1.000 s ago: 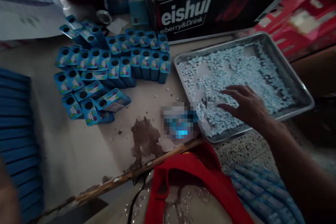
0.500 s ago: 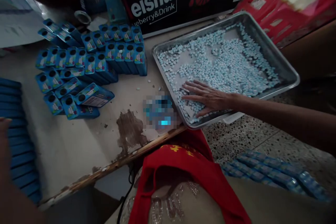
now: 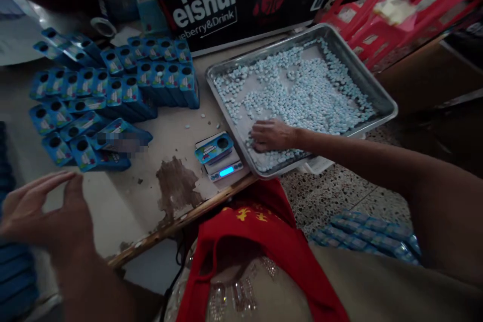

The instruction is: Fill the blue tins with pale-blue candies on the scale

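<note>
My right hand (image 3: pixel 272 135) is in the metal tray (image 3: pixel 381 105), near its front left corner. Its fingers are curled down into the small pale blue candy tablets (image 3: pixel 309 90), gripping some; the fingertips are hidden. My left hand (image 3: pixel 49 209) is above the table's left side, thumb and forefinger tips brought together in a loop, with nothing visible in it. Between the hands, left of the tray, a blue candy box (image 3: pixel 214 148) with a round hole lies on a small digital scale (image 3: pixel 225 171) with a lit display. More blue boxes (image 3: pixel 130 91) stand grouped at the left.
Behind the tray stands a black printed carton (image 3: pixel 245 10). Red plastic crates (image 3: pixel 377 15) are at the back right. Blue packs (image 3: pixel 362 236) lie on the speckled floor. A few loose tablets dot the table (image 3: pixel 143 211), whose front edge is worn wood.
My right hand has gone from spread flat over the tablets to curled into them. My left hand has come in from the left edge. The whole view has shifted slightly.
</note>
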The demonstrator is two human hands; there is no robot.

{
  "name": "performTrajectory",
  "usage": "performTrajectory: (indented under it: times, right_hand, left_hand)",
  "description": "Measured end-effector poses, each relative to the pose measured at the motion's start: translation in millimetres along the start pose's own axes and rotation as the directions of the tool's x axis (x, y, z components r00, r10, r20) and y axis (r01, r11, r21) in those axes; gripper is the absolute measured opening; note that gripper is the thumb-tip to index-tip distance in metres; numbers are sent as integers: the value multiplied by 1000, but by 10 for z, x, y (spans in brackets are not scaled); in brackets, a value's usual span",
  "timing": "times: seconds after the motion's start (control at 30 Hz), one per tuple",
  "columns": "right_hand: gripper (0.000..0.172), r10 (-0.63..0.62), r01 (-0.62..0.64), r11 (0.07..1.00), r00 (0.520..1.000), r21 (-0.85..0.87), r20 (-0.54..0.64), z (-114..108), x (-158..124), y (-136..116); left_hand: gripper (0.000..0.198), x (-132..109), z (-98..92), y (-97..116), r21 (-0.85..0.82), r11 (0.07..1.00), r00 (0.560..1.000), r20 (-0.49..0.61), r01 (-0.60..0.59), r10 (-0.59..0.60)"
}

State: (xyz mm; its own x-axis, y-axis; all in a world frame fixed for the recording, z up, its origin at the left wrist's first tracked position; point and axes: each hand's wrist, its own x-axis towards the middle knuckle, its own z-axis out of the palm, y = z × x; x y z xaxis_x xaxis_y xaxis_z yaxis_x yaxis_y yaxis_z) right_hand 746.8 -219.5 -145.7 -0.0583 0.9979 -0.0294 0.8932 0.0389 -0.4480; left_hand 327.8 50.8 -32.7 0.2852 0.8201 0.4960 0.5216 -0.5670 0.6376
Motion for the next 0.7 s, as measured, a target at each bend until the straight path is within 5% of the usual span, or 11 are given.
performTrajectory:
  times: [0.1,0.17,0.23,0.3,0.4,0.53,0.7]
  right_hand:
    - [46,346,-273,920,902,282,-258,-14,-10,79]
    - [59,483,-318,841,805,437,-343,-100,-32,216]
    - [67,538,-288,773,770,565,-343,-240,-78,403]
    - [70,562,-207,637,784,742,-264,-366,-147,572]
    - [79,543,-133,572,801,809,-252,-382,-253,648]
    - [69,476,-123,580,854,805,-212,-154,-319,423]
    - [55,460,-165,523,881,836,-114,-101,-341,33]
  left_hand:
    - [13,-175,-22,-223,83,994,973,-218,-65,82]
    - [16,-276,-45,-276,98,988,962,-233,-120,140]
    - [21,-390,-56,-245,96,983,963,-209,-154,171]
    - [23,-531,-19,-126,27,991,983,-124,-130,133]
    - [22,-760,158,154,-183,983,999,35,15,-8]
    - [19,-963,461,441,-362,928,986,161,86,-28]
    - [32,-1082,661,443,-360,915,923,384,181,-31]
